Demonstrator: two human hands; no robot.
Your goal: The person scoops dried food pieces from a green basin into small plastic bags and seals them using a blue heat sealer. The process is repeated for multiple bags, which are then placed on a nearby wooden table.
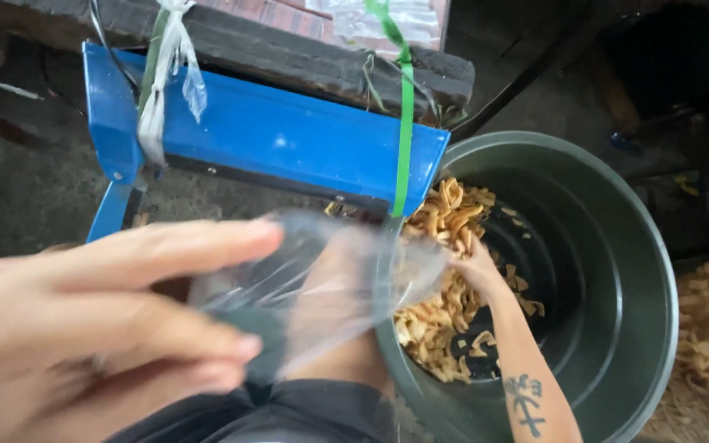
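A big dark green plastic tub (617, 271) stands at the right, and a heap of golden fried chips (436, 271) lies along its left inner wall and bottom. Above it a blue metal device (289, 135) is tied to a dark wooden plank (322, 66) with a green strap (404, 107). The left hand (100, 328), close to the camera and blurred, holds a clear plastic bag (322, 287) with fingers pressed together, while the right hand (478, 262) is inside the tub with its fingers closed on some chips.
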